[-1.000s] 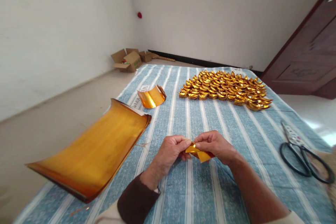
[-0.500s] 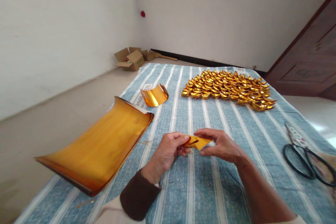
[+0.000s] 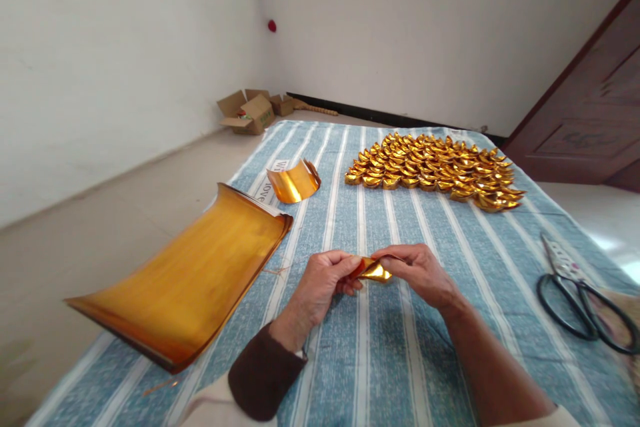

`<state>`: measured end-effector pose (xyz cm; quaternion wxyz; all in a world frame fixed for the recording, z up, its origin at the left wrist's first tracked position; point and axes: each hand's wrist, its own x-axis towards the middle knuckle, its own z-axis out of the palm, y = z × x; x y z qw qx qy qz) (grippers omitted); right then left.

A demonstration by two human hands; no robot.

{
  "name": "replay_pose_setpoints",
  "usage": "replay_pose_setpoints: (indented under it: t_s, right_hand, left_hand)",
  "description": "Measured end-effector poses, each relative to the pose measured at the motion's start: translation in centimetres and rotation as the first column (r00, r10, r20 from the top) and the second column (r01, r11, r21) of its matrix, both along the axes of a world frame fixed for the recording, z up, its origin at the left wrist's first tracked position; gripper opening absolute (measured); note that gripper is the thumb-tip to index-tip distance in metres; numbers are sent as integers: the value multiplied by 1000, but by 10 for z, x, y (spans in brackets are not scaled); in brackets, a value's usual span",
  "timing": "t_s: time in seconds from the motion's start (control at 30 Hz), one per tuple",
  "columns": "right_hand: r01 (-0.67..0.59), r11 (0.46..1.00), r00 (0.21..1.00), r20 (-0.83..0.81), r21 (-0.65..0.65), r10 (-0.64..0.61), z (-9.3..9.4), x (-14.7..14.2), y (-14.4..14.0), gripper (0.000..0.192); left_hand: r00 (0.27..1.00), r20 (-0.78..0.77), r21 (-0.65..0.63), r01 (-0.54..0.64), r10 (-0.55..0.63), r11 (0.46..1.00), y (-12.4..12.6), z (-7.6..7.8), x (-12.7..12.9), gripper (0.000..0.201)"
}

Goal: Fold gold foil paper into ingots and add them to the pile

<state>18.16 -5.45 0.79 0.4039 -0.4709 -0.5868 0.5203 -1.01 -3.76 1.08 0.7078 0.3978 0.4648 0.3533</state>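
A small piece of folded gold foil paper (image 3: 375,271) is held between my two hands above the striped cloth. My left hand (image 3: 327,280) pinches its left end between thumb and fingers. At its right end, my right hand (image 3: 423,273) grips the paper with thumb and fingers closed, covering part of it. Ahead and to the right lie many finished gold paper ingots (image 3: 430,170) in packed rows. On the left rests a stack of large gold paper sheets (image 3: 195,273), its edges curling. A smaller curved stack of gold paper (image 3: 295,183) stands beyond it.
Black-handled scissors (image 3: 575,307) lie at the right side of the blue-and-white striped cloth (image 3: 345,360). Open cardboard boxes (image 3: 253,113) sit on the floor past the far left corner. A dark wooden door (image 3: 585,100) is at the right.
My right thumb has pressed inward and folded the paper's right end, so the flat point that stuck out now shows as a shiny, rounded fold. My left hand has stayed in place.
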Motion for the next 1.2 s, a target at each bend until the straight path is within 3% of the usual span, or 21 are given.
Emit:
replay_pose_setpoints:
  t_s: [0.2, 0.43, 0.7, 0.83, 0.93, 1.2]
  right_hand:
    - [-49, 999, 996, -78, -6, 48, -3, 1, 0, 36]
    - [7, 999, 998, -58, -35, -9, -4, -4, -3, 30]
    - [-13, 1000, 992, -124, 8, 14, -8, -2, -3, 51]
    - [40, 997, 996, -71, -68, -45, -10, -6, -2, 39]
    - [52, 988, 987, -142, -149, -73, -11, -8, -2, 32]
    - [-76, 971, 973, -228, -226, 23, -13, -4, 0, 33]
  left_hand:
    - [1000, 26, -6, -11, 11, 1000, 0, 0, 0, 29]
    - [996, -49, 45, -71, 73, 996, -1, -2, 2, 29]
    - [985, -127, 126, -97, 113, 987, -5, 2, 6, 30]
    - [980, -154, 151, -101, 124, 983, -7, 1, 8, 30]
    - [976, -172, 153, -108, 134, 982, -8, 0, 10, 30]
    - [960, -213, 186, -140, 179, 973, -9, -1, 13, 28]
